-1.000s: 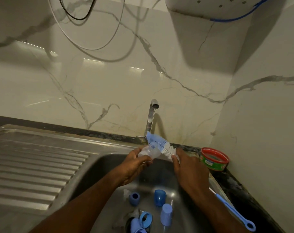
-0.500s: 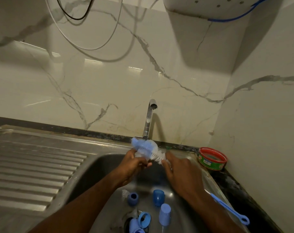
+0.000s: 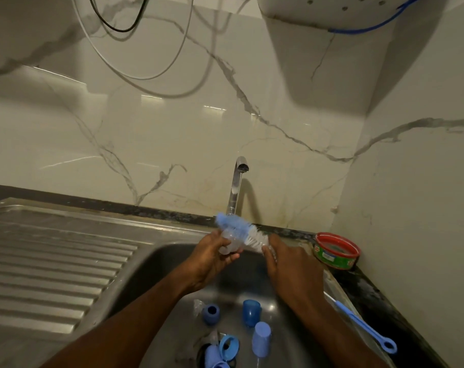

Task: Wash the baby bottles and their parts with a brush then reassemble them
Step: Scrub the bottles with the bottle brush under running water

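Over the steel sink (image 3: pixel 156 264) my left hand (image 3: pixel 212 257) grips a small clear baby bottle (image 3: pixel 229 241), tilted. My right hand (image 3: pixel 286 264) holds a bottle brush (image 3: pixel 241 229) by its handle, and the blue and white bristles lie along the outside of the bottle, tip pointing up left. Down in the basin lie several blue parts: a ring (image 3: pixel 211 314), a dark blue cap (image 3: pixel 251 312), a pale blue cap (image 3: pixel 261 342) and more rings (image 3: pixel 228 347) by the drain.
A chrome tap (image 3: pixel 236 187) rises behind the hands with no water seen. A red-rimmed green tub (image 3: pixel 336 251) sits on the dark counter at right. A thin blue brush (image 3: pixel 366 326) lies on the sink's right edge. The ribbed drainboard (image 3: pixel 53 264) spreads left.
The brush head slid down left along the bottle, then back up right a little. Both hands stay over the sink, still holding bottle and brush.
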Demonstrator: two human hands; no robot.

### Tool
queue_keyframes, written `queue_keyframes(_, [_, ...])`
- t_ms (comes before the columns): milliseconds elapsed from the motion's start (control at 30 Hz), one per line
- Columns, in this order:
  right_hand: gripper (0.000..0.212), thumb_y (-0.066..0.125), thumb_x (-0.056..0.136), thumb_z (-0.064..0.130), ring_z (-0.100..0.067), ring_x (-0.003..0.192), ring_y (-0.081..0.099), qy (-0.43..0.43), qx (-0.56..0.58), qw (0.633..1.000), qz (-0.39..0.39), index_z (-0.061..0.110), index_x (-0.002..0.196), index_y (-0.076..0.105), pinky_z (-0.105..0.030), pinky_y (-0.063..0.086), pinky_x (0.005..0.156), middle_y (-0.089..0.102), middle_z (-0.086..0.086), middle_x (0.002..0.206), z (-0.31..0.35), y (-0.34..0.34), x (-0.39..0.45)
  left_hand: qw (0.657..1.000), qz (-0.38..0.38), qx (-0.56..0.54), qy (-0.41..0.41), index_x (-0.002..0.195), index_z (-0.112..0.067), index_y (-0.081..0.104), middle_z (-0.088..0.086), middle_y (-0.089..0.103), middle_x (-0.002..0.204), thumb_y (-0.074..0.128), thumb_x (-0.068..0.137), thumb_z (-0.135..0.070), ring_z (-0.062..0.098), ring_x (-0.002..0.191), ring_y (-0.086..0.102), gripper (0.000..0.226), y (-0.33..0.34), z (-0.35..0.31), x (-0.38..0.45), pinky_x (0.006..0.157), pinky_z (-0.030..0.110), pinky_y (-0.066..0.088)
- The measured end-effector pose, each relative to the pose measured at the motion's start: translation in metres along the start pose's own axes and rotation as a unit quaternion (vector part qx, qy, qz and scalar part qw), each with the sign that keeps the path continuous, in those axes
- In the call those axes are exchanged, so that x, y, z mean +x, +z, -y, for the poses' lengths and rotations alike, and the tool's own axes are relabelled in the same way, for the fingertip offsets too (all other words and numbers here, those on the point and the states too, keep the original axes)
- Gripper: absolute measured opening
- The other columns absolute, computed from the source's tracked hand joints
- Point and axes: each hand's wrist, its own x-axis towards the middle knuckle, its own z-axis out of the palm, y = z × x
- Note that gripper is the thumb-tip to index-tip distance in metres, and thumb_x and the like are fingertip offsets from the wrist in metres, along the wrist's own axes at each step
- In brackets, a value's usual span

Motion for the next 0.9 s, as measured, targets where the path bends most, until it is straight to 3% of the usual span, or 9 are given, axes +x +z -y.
queue_keyframes(100, [0.031,0.04,0.106,0.046,-0.009,0.083,0.057,0.024,-0.013,0.999,-0.041,0.031,0.131,0.048,-0.023,0.044,0.071,0.066,0.005,0.105,-0.005,-0.002,-0.001,0.999,0.011,0.032,0.009,0.135,-0.02,0.057,0.007,0.068,0.128,0.059,0.097,-0.012,0.026,0.118,0.067,0.038,0.004,-0.001,0.0,0.095,0.037,0.057])
queue_keyframes(200, [0.029,0.036,0.105,0.05,-0.013,0.074,0.056,-0.037,0.011,0.999,-0.037,0.033,0.124,0.051,-0.03,0.051,0.07,0.067,-0.001,0.093,-0.005,-0.001,-0.007,0.993,0.025,0.112,0.037,0.133,-0.013,0.058,0.009,0.069,0.128,0.068,0.089,-0.028,0.022,0.119,0.066,0.047,-0.001,0.0,-0.004,0.099,0.037,0.055])
queue_keyframes(300, [0.039,0.043,0.104,0.048,-0.014,0.101,0.063,-0.05,0.015,0.999,0.012,0.033,0.14,0.047,-0.029,0.049,0.09,0.067,0.0,0.118,-0.003,0.0,-0.007,0.99,0.001,0.137,0.046,0.13,-0.015,0.06,0.007,0.071,0.125,0.074,0.082,-0.029,0.021,0.118,0.067,0.052,-0.007,0.001,-0.005,0.1,0.038,0.055])
queue_keyframes(367, [0.034,0.036,0.105,0.049,-0.017,0.09,0.063,-0.025,0.001,0.999,-0.03,0.034,0.132,0.049,-0.033,0.051,0.081,0.067,-0.001,0.105,-0.006,-0.004,-0.005,0.99,0.013,0.134,0.045,0.134,-0.015,0.059,0.005,0.069,0.128,0.075,0.082,-0.027,0.02,0.12,0.065,0.056,-0.008,0.001,-0.004,0.102,0.04,0.053])
queue_keyframes(467, [0.031,0.027,0.103,0.049,-0.021,0.065,0.053,-0.005,-0.018,0.998,-0.067,0.03,0.112,0.05,-0.037,0.046,0.06,0.055,-0.005,0.075,-0.011,-0.006,-0.005,0.993,0.054,0.094,0.034,0.131,-0.013,0.062,0.006,0.07,0.127,0.073,0.086,-0.021,0.021,0.12,0.066,0.047,-0.003,0.001,-0.004,0.096,0.033,0.056])
queue_keyframes(633, [0.03,0.045,0.103,0.048,-0.011,0.089,0.064,-0.022,0.047,0.997,-0.059,0.035,0.128,0.055,-0.027,0.049,0.074,0.07,0.005,0.106,-0.011,0.008,-0.008,0.997,0.064,0.039,-0.007,0.137,-0.012,0.059,0.013,0.065,0.134,0.067,0.096,-0.023,0.03,0.124,0.063,0.044,-0.01,0.001,-0.004,0.098,0.042,0.055])
queue_keyframes(767, [0.032,0.047,0.102,0.046,-0.012,0.087,0.06,0.056,0.015,0.996,-0.069,0.031,0.129,0.055,-0.029,0.046,0.074,0.068,0.003,0.108,-0.013,0.007,-0.003,0.995,0.073,-0.051,-0.041,0.136,-0.019,0.062,0.019,0.064,0.133,0.066,0.098,-0.022,0.041,0.122,0.063,0.038,-0.008,-0.004,-0.003,0.092,0.051,0.056])
queue_keyframes(900, [0.028,0.041,0.105,0.045,-0.017,0.09,0.064,-0.01,0.064,0.997,-0.047,0.03,0.124,0.055,-0.037,0.054,0.082,0.069,0.0,0.105,0.004,0.005,-0.015,0.991,0.008,-0.13,-0.044,0.14,-0.013,0.054,0.023,0.065,0.131,0.056,0.097,-0.034,0.043,0.12,0.063,0.048,0.006,-0.002,-0.002,0.093,0.053,0.057])
